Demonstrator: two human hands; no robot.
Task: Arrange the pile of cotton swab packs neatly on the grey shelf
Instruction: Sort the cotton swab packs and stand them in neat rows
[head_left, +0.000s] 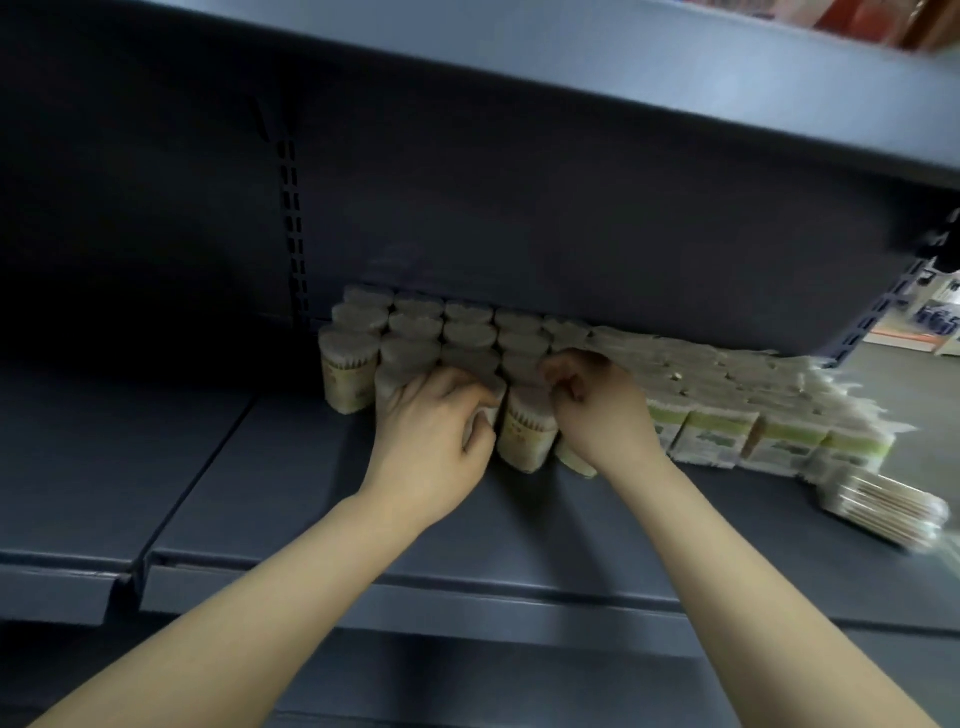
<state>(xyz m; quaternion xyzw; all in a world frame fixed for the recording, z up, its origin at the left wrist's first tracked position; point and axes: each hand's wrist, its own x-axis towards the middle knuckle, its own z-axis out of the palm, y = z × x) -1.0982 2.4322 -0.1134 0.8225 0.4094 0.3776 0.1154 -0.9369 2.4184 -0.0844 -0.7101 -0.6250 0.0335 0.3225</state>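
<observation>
With the left hand (431, 415) gripping one upright pack (467, 395) and the right hand (597, 405) curled on its neighbour (527, 431), press both squarely into the near row on the grey shelf (519, 525), bases flat

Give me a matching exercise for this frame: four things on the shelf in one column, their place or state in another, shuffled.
Things:
1. left hand
2. round tub between the hands
3. green-labelled square packs
4. loose flat swab pack

Places or states:
A. lying on its side, alone, near the front right of the grey shelf
B. standing upright at the front of the block of round tubs
C. lined up in a row to the right of the round tubs
D. fingers curled round a front-row tub

Pairs: 1-D, 2-B, 3-C, 4-A
</observation>
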